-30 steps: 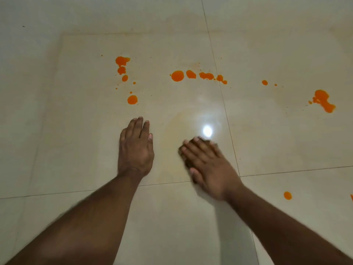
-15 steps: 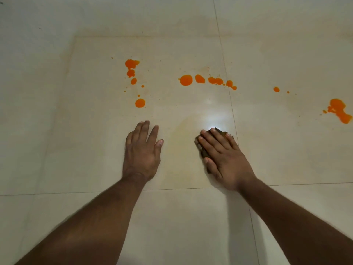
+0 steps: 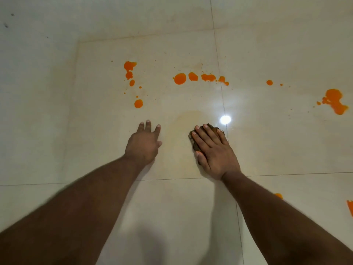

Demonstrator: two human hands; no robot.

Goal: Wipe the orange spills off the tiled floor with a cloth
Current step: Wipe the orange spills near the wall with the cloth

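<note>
Right hand [image 3: 214, 150] pressed flat on small dark cloth [image 3: 193, 140]; left hand [image 3: 144, 145] empty, splayed. Nearest row of orange spills [image 3: 180, 78] at twelve o'clock, running three-to-nine.

One head-worn wide-angle view looks steeply down on the tiled floor [image 3: 57, 111]. Both forearms enter from the frame's lower corners, close below the lens
</note>
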